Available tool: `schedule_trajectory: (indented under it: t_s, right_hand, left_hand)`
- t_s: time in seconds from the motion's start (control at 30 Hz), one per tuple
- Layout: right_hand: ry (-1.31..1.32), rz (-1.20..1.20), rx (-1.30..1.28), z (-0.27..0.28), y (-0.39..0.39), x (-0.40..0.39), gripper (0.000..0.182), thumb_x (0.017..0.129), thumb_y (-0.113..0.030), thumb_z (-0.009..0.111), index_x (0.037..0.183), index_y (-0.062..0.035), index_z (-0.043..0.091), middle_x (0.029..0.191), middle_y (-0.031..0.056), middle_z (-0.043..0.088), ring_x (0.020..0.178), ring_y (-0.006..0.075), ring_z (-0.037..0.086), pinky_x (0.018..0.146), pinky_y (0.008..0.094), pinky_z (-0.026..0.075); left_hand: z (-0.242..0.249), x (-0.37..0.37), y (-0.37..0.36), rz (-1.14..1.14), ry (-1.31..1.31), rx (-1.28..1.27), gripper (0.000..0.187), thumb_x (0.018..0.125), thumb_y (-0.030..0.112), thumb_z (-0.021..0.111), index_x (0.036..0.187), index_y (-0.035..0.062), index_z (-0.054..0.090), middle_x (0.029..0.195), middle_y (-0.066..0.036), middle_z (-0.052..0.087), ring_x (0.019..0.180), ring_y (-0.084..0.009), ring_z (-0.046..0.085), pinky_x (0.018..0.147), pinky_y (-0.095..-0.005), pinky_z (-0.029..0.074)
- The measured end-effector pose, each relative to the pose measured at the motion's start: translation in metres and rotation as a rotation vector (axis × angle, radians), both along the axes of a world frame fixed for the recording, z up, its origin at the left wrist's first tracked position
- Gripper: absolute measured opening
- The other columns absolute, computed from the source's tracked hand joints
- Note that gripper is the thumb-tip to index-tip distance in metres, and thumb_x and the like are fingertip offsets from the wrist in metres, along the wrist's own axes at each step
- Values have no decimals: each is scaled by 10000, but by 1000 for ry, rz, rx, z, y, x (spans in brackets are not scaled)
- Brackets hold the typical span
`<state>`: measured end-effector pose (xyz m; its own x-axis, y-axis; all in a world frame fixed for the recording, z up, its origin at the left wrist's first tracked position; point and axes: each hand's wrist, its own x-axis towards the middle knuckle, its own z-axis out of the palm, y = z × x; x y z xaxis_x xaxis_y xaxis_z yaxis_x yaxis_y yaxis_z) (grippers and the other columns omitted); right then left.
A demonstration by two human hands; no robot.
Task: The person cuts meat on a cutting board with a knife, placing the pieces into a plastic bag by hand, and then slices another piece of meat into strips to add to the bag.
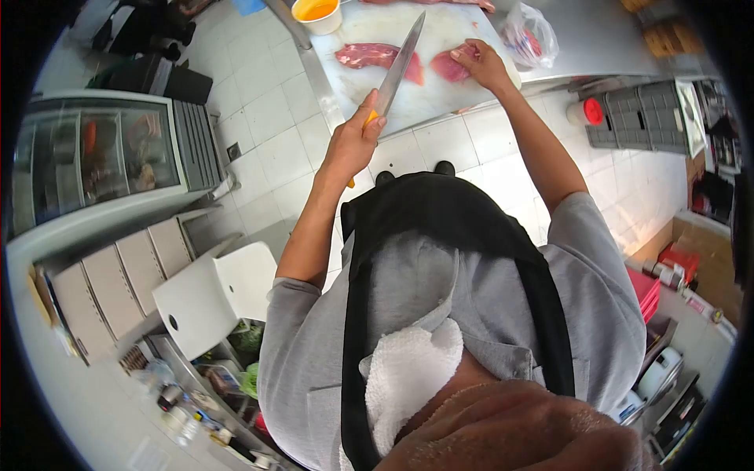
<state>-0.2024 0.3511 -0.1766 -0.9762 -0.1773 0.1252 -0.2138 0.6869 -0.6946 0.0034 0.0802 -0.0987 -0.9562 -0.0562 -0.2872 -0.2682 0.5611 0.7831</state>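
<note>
My left hand point(353, 141) is closed around the orange handle of a long knife point(399, 67), whose blade points away over a white cutting board point(408, 106). At the board's right side, my right hand point(483, 64) rests on a piece of raw red meat point(449, 67). A second piece of meat point(369, 55) lies to the left of the blade. The blade is raised and sits between the two pieces. I wear a grey shirt, a black apron and a white towel at the chest.
An orange-filled cup point(316, 12) stands at the board's far left, and a plastic bag point(530, 35) on the steel counter point(597, 39) to the right. A glass display fridge point(102, 153) and white chair point(212, 294) are at left, grey crates point(636, 118) at right.
</note>
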Motion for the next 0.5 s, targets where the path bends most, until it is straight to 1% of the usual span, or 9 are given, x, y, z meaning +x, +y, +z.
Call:
schedule_trajectory:
  t_s: [0.03, 0.1, 0.13, 0.17, 0.2, 0.27, 0.3, 0.37, 0.5]
  right_hand:
    - [-7, -22, -11, -4, 4, 5, 370, 871, -299, 752, 1091, -16, 658, 1027, 175, 677, 961, 292, 646, 873, 384, 499]
    - [373, -68, -126, -8, 7, 14, 353, 875, -293, 731, 1086, -20, 655, 1061, 201, 654, 1019, 358, 616, 904, 426, 483]
    - [525, 18, -90, -4, 10, 16, 312, 864, -260, 720, 1058, -24, 654, 1050, 180, 637, 1020, 367, 592, 891, 437, 482]
    - [513, 12, -97, -6, 10, 20, 312, 864, -260, 720, 1058, -24, 654, 1050, 180, 637, 1020, 367, 592, 891, 437, 482]
    - [476, 109, -49, -6, 9, 22, 288, 874, -259, 711, 1062, -47, 661, 1060, 156, 634, 1015, 351, 595, 884, 423, 485]
    - [441, 205, -10, -5, 5, 20, 264, 884, -257, 703, 1066, -70, 669, 1070, 133, 630, 1009, 336, 598, 878, 408, 488]
    - [379, 226, -14, -2, 2, 20, 260, 861, -244, 709, 1051, -73, 664, 1054, 134, 633, 1002, 350, 597, 865, 434, 483]
    - [304, 241, -29, -3, -1, 18, 257, 839, -230, 715, 1036, -75, 658, 1038, 135, 636, 994, 364, 595, 852, 460, 479]
    - [367, 244, 53, -10, -1, 14, 264, 840, -247, 715, 1054, -105, 658, 1043, 102, 634, 988, 334, 605, 837, 459, 476]
  left_hand:
    - [5, -3, 2, -22, -7, -11, 560, 1000, 320, 552, 1521, 202, 384, 1213, -234, 650, 1108, -368, 640, 945, -396, 493]
    - [12, -8, 9, -121, 218, -85, 559, 993, 265, 559, 1521, 204, 385, 1182, -251, 649, 1069, -390, 648, 934, -410, 494]
    - [20, -11, 14, -127, 202, -92, 559, 993, 265, 559, 1521, 204, 385, 1182, -251, 649, 1069, -390, 648, 934, -410, 494]
    - [30, -17, 19, -207, 146, -222, 562, 991, 240, 548, 1524, 192, 373, 1122, -249, 650, 1015, -399, 648, 902, -435, 501]
    - [35, -22, 25, -287, 94, -352, 566, 989, 214, 537, 1526, 179, 362, 1062, -246, 650, 962, -408, 648, 869, -461, 508]
    - [35, -26, 34, -320, 89, -404, 563, 989, 201, 526, 1527, 177, 359, 1008, -242, 637, 916, -412, 643, 835, -482, 507]
    - [38, -28, 37, -353, 87, -449, 561, 990, 189, 516, 1527, 174, 355, 954, -238, 624, 870, -415, 637, 801, -503, 506]
    - [50, -28, 42, -382, 38, -493, 556, 992, 192, 511, 1525, 170, 356, 953, -246, 618, 865, -420, 638, 795, -505, 509]
    - [51, -42, 50, -448, -92, -555, 569, 982, 152, 483, 1532, 136, 340, 961, -265, 604, 881, -433, 643, 778, -520, 522]
